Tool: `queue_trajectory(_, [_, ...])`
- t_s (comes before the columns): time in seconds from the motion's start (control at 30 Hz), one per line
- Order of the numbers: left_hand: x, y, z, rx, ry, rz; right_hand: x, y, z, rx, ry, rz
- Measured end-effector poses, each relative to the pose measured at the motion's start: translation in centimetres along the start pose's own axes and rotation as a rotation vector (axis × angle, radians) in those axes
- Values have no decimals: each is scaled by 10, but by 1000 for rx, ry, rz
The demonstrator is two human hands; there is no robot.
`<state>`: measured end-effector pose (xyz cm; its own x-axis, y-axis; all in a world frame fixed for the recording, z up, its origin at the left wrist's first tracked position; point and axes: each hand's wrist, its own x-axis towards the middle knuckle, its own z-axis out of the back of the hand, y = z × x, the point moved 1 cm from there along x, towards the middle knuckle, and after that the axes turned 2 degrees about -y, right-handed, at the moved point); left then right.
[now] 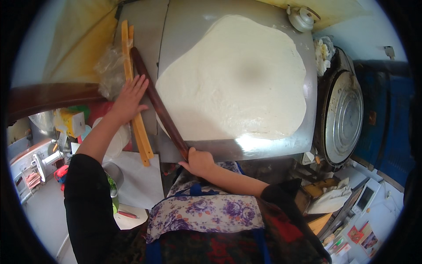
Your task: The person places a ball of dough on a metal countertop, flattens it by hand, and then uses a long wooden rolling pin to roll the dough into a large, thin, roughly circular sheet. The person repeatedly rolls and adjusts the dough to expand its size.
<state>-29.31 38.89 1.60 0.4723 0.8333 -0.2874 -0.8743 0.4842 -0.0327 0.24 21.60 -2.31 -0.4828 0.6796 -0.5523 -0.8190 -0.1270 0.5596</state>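
Observation:
A large, thin sheet of dough (230, 82) lies spread over the metal worktop (280, 150). Along its left edge a dark wooden rolling pin (160, 107) slants from upper left to lower right. My right hand (200, 161) is closed around the pin's near end, by the worktop's front edge. Flat and with fingers extended, my left hand (132, 99) rests at the upper part of the pin, its fingertips touching or almost touching it; the palm is over two light wooden sticks (140, 138). The dough's lower part looks shiny.
Crumpled clear plastic (112, 71) lies left of the sticks. A metal kettle (301, 19) stands at the worktop's far right corner. Beyond the right edge is a round griddle with a metal lid (344, 115). A metal container with chopped greens (113, 180) stands at lower left.

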Motion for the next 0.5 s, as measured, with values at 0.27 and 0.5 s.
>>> queue_trajectory(0.27, [36,1,-5,399,-136,-230,11,2,8,-7,136,27])
queue_trajectory(0.5, [63,4,8,199,-86,-314,23,14,-2,141,232,27])
